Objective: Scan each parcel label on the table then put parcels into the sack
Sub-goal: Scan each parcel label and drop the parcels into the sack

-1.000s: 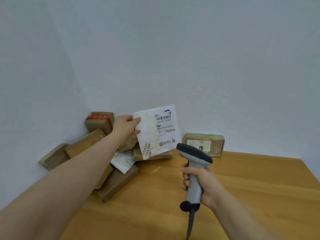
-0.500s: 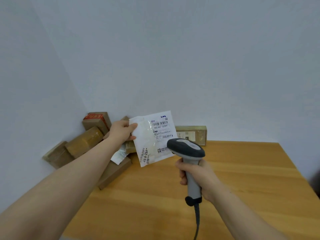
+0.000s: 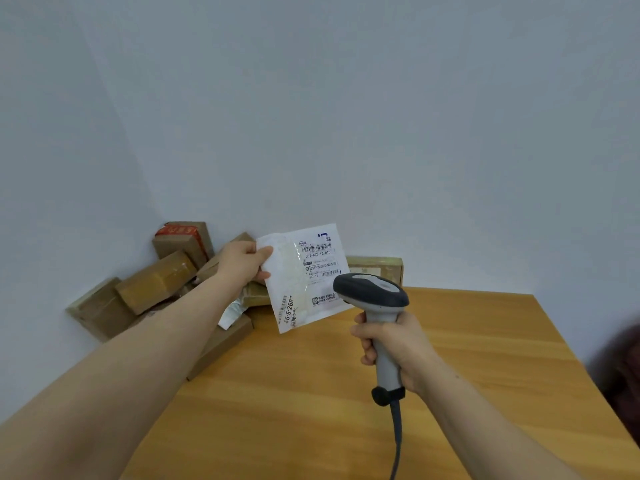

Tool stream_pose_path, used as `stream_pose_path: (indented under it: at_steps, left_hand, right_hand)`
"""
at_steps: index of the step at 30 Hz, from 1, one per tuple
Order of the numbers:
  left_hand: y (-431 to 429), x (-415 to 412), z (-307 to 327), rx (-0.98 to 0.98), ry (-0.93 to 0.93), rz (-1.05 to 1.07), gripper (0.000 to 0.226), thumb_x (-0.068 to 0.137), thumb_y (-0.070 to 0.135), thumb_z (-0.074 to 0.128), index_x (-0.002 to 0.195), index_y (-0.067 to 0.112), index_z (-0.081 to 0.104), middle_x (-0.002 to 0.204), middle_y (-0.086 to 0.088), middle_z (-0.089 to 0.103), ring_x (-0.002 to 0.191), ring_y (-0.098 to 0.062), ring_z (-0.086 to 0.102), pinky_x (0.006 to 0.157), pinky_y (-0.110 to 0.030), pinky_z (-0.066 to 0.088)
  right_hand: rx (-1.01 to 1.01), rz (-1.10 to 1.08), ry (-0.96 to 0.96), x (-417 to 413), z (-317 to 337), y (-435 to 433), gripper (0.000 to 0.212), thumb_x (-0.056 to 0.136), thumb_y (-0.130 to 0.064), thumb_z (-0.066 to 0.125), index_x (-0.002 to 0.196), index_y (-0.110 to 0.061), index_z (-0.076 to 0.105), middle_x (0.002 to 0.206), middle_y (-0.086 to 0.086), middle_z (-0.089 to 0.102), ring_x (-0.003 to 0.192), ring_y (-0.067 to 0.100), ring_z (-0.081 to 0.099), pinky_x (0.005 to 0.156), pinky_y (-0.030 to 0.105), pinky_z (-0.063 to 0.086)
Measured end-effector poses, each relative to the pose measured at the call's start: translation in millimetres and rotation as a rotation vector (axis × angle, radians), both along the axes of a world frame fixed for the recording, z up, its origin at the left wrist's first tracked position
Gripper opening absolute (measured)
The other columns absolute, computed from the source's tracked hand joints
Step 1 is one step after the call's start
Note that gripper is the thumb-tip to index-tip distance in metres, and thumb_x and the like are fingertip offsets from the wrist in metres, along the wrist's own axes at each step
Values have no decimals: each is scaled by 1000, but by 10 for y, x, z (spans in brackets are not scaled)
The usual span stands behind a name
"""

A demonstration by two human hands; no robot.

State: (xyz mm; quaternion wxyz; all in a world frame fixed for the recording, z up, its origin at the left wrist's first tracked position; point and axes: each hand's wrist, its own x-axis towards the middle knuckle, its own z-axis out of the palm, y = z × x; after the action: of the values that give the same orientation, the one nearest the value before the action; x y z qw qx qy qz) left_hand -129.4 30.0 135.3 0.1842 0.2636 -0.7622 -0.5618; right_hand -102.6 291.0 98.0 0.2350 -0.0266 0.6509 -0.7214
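The left grip (image 3: 242,263) is clamped on the upper left corner of a flat white plastic mailer pouch (image 3: 294,289), thumb on the front and fingers behind. It holds the pouch up in the air above the far left part of the light wooden bench (image 3: 485,358), slightly tilted. The pouch's printed label (image 3: 320,261), with barcodes and the number 502-602-12-815, faces the camera.

The right grip (image 3: 398,351) is wrapped tight round the pale handle of a grey handheld barcode scanner (image 3: 372,291). The scanner's dark head overlaps the pouch's lower right edge in view; I cannot tell whether they touch. A dark cable (image 3: 396,441) runs from the handle's base down to the bottom edge.

Behind the left forearm, a heap of brown cardboard boxes (image 3: 156,287) lies in the corner where two pale walls meet. One of them, a box with red tape on top (image 3: 181,237), leans on the wall. A crumpled silvery-white bag (image 3: 232,311) lies among them. A flat tan box (image 3: 377,268) stands against the back wall, just behind the scanner's head. A dark blurred shape (image 3: 620,368) shows at the right edge.
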Motion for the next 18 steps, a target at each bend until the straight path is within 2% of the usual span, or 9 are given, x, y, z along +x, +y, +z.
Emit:
stream_pose_path:
  at_steps: [5,14,18]
  left_hand:
    - [-67,19,35,-20,-7,-15,16,95,17,59,79,15,59,82,-5,62,65,-16,61,75,-31,56]
    - [-233,-10,29,-85,-40,-48,13,94,18,60,82,17,59,88,-4,65,70,-17,64,79,-35,57]
    - [-271,-41,13,-111,-61,-62,15,94,19,60,80,16,59,86,-5,65,63,-17,63,71,-30,56]
  right_hand:
    - [-7,-39,22,-54,58,-97,14,80,7,66,74,-2,58,51,9,48,40,18,39,48,28,43]
    - [26,-56,41,-160,73,-214,15,81,4,68,73,-3,57,50,7,50,39,16,42,49,29,46]
    - [41,-54,56,-203,90,-255,15,82,3,68,73,-3,58,50,6,50,39,17,42,49,29,47]
